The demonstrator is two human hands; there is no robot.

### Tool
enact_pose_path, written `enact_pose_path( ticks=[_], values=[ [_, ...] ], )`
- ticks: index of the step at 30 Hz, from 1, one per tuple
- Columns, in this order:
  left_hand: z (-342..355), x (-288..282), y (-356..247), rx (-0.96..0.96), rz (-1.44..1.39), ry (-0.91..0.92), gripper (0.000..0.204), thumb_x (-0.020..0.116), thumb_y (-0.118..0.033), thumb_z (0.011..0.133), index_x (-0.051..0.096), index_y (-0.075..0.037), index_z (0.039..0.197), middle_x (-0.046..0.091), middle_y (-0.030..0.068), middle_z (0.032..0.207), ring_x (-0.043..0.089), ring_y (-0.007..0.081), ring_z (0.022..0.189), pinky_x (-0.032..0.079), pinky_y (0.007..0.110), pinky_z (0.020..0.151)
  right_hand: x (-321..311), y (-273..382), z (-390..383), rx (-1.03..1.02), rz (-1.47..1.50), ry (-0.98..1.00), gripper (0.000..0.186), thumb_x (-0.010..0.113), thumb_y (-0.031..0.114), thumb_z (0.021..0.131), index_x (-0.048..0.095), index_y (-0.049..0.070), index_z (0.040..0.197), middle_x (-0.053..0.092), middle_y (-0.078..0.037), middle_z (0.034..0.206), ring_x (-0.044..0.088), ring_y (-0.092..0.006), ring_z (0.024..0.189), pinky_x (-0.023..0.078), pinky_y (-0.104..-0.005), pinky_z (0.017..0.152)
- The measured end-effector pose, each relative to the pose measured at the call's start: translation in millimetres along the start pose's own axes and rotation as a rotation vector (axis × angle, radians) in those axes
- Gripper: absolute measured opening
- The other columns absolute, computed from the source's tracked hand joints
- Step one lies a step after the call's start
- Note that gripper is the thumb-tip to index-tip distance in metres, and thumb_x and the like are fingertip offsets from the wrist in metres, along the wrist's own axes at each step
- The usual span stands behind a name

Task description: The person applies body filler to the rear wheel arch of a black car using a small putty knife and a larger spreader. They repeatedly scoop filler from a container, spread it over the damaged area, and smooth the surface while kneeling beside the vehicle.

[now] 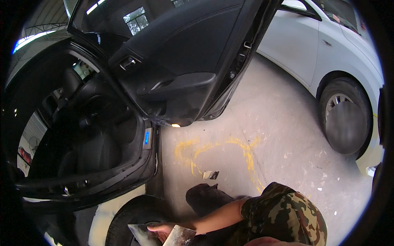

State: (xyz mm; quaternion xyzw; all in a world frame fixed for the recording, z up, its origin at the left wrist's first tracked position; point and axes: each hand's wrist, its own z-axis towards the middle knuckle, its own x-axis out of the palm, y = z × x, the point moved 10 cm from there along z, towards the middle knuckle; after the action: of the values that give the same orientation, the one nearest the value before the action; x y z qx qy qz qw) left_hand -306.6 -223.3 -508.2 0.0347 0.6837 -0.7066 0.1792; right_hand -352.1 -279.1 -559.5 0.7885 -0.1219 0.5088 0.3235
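Note:
My right hand [162,230] is at the lower edge, at the end of a bare forearm from a camouflage sleeve [293,209]. Its fingers close on a flat grey metal scraper [141,234], which reaches left in front of a black tyre [123,219]. A second flat plate [179,235], smeared pale and brown, overlaps the hand; what holds it is hidden. Left of the tyre, the black car's body panel [113,205] carries a cream-coloured patch. My left hand does not show. I cannot make out a skin-coloured shape at the bottom edge.
An open black car door [176,74] spans the upper middle, beside the dark cabin [94,143]. A white car [291,41] stands at the right. Yellow marks [248,158] and a small pale-and-dark scrap [210,175] lie on the grey floor [283,123], near a dark-clad knee [207,199].

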Motion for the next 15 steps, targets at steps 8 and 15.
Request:
enact_pose_path(
  ticks=[8,15],
  values=[
    [-2.0,4.8,-6.9,-0.012,0.061,0.048,0.031,0.065,-0.034,0.102,0.060,-0.004,0.110,0.060,0.0067,0.095,0.054,0.0211,0.082,0.048,0.041,0.070,-5.2,60.7,-61.6,-0.208,-0.160,0.070,0.036,0.054,0.039,0.105,0.061,0.006,0.119,0.063,-0.006,0.111,0.061,-0.0141,0.099,0.049,-0.0316,0.086],
    [1.9,0.9,-4.3,-0.025,0.107,0.099,0.035,0.064,-0.037,0.102,0.065,-0.003,0.098,0.061,0.0058,0.083,0.052,0.0191,0.070,0.046,0.039,0.062,-47.1,330.4,-613.5,-1.878,-0.438,-1.217,0.035,0.051,0.042,0.109,0.062,0.011,0.095,0.063,-0.002,0.082,0.060,-0.0155,0.077,0.049,-0.0356,0.068]
  ],
)
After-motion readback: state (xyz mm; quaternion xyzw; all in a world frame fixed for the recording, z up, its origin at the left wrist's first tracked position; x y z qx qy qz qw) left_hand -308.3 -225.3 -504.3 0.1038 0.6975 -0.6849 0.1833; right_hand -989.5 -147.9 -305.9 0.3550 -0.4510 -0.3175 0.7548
